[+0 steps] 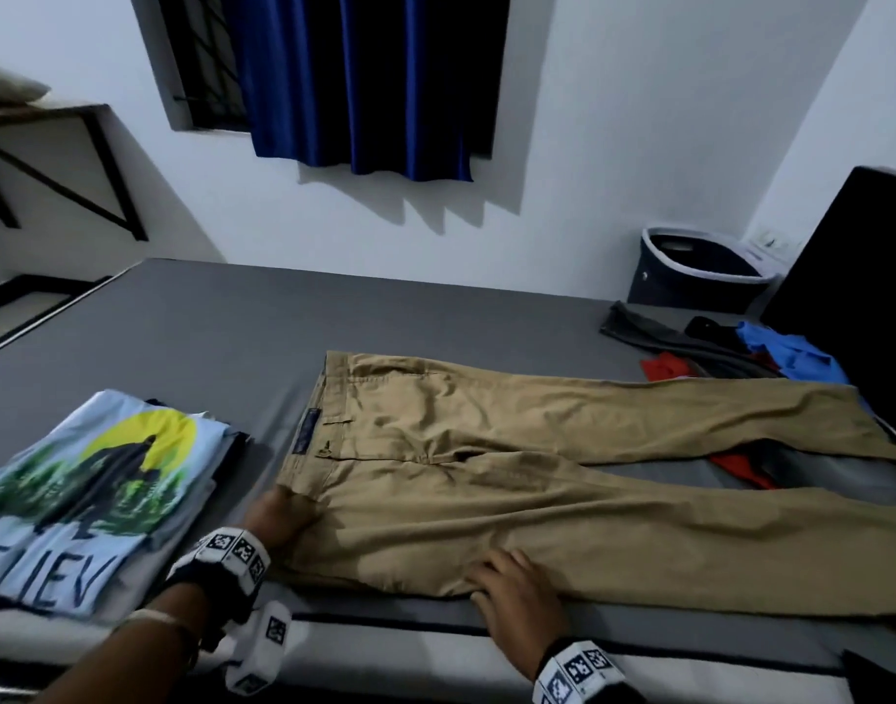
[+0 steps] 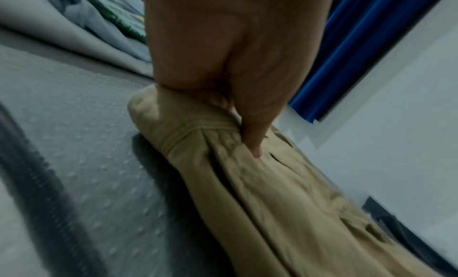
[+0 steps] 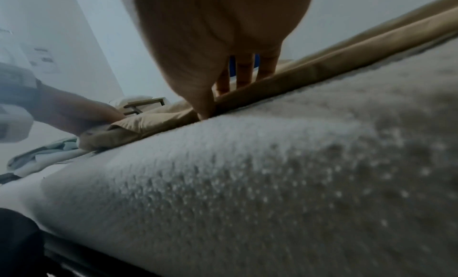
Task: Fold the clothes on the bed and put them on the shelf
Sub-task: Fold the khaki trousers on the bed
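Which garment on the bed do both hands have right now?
The khaki trousers, spread flat mid-bed. The left hand grips their waistband and the right hand holds the near edge. The folded stack and unfolded pile lie untouched.
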{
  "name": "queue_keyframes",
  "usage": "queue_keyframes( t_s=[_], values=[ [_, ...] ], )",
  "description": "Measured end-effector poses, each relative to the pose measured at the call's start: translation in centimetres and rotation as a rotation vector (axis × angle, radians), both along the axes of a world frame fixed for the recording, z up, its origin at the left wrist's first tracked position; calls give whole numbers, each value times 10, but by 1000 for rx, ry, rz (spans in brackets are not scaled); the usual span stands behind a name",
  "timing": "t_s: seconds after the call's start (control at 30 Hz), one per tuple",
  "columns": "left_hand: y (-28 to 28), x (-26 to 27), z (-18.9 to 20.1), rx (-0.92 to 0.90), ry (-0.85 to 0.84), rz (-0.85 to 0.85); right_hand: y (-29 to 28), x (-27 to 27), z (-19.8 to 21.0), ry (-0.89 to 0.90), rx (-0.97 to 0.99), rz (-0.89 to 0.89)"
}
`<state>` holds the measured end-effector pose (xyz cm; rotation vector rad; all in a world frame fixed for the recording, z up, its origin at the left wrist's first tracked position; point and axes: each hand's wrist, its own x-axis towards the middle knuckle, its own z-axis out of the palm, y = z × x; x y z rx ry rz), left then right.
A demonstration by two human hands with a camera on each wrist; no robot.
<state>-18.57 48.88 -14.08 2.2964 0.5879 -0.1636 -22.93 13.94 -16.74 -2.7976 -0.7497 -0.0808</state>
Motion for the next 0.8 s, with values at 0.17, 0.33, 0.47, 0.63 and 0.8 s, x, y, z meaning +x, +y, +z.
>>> queue_keyframes(
  t_s=[0.17, 0.33, 0.47, 0.63, 0.8],
  values=[
    [22, -4, 16, -225, -161, 40, 8, -10, 9, -92, 97, 47],
    [30, -27, 1, 63, 142, -104, 12, -35, -3, 5, -7, 87],
    [32, -34, 0, 120, 142, -117, 7, -33, -8, 37, -28, 79],
    [43, -44, 4, 142, 134, -196, -9, -33, -6, -3, -51, 70],
    [41, -46, -4, 247, 82, -162, -52, -28, -5, -89, -62, -21]
  ],
)
